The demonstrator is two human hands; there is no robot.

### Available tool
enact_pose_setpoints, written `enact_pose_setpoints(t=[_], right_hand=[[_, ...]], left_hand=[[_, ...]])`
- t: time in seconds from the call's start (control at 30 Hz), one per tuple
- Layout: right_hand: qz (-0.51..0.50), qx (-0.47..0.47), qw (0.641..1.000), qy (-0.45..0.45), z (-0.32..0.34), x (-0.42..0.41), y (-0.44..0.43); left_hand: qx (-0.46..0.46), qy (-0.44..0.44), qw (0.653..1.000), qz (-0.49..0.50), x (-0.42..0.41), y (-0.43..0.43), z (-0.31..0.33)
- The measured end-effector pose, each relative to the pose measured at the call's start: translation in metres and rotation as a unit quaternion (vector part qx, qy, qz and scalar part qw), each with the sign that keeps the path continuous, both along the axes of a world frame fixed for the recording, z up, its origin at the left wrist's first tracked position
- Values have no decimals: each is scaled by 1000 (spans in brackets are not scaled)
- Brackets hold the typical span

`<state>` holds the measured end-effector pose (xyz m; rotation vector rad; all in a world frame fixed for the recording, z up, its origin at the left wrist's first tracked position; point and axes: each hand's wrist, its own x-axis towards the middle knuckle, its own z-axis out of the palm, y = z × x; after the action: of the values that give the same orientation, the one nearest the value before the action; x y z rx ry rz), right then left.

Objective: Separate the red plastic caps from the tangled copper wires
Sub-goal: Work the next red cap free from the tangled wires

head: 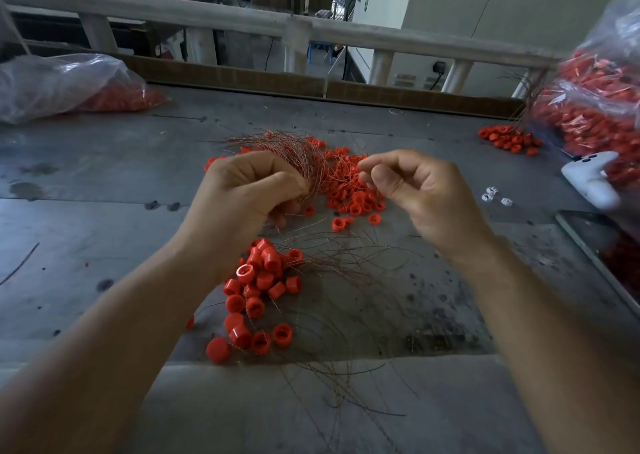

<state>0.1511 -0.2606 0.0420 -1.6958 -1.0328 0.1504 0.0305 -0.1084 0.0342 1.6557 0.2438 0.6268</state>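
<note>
My left hand (247, 190) grips a bundle of thin copper wires (298, 155) that fans up and to the right above the table. My right hand (415, 190) pinches a fine wire strand at its thumb and fingertip, close to the bundle's right side. Behind both hands lies a heap of red plastic caps (349, 190) still tangled in wire. A second group of red caps (256, 290) lies nearer me under my left forearm. Loose copper wires (346, 301) are spread over the grey table (104, 218) beside them.
A clear bag of red caps (62, 86) lies at the far left. A large bag of caps with wires (595, 100) stands at the right, with spilled caps (509, 140) by it. A white controller (592, 179), small white pieces (493, 195) and a dark tablet (609, 256) sit right. A railing (298, 27) runs behind.
</note>
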Motion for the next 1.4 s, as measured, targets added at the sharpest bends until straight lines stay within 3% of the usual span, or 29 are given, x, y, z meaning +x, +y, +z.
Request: enact_pose_setpoints(t=[0.17, 0.33, 0.5, 0.8, 1.4], right_hand=[[64, -9, 997, -36, -2, -18, 8], [18, -10, 997, -78, -3, -17, 8], [-43, 49, 992, -106, 6, -8, -1], [-30, 36, 984, -175, 5, -18, 1], [10, -21, 989, -145, 2, -29, 4]], left_hand=[[43, 5, 999, -23, 1, -5, -3], [57, -9, 998, -35, 0, -7, -3], [178, -16, 983, -28, -1, -8, -7], [171, -15, 985, 20, -1, -10, -5], [172, -44, 984, -6, 0, -10, -8]])
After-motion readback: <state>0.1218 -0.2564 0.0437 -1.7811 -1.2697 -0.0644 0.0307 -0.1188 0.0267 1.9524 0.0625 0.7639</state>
